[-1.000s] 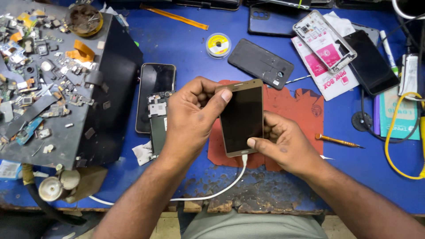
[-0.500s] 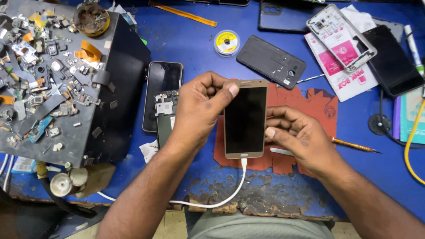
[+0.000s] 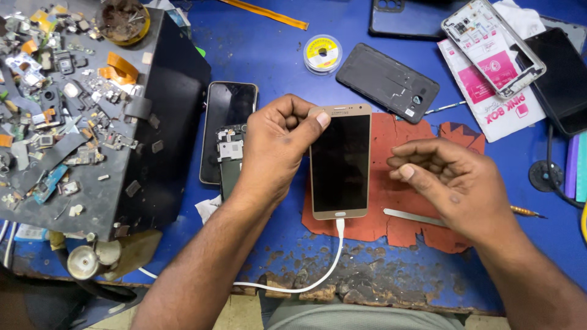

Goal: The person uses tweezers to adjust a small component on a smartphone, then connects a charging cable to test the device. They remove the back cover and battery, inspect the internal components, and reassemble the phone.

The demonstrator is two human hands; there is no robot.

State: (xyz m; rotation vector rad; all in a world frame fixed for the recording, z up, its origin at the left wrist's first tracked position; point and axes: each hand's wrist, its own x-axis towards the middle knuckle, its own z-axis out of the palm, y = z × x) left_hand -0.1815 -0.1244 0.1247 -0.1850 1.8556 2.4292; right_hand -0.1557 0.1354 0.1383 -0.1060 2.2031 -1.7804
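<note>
My left hand [image 3: 275,146] grips a gold smartphone [image 3: 340,162] by its top left corner, screen dark and facing up, above a torn red mat [image 3: 422,201]. A white cable [image 3: 318,272] plugs into the phone's bottom edge and runs off the table's front. My right hand [image 3: 452,180] hovers just right of the phone, fingers loosely curled, holding nothing. A thin metal pry tool [image 3: 413,216] lies on the mat under that hand.
A black tray [image 3: 153,153] of loose phone parts fills the left. A black phone [image 3: 227,128] and bare circuit frame [image 3: 229,153] lie beside it. Farther back are a solder wire spool [image 3: 322,54], a dark back cover [image 3: 387,81], an opened phone [image 3: 492,46] and a black phone [image 3: 559,79].
My right hand has let go of the phone's lower right edge and moved away to the right. The left hand still holds the phone at its top.
</note>
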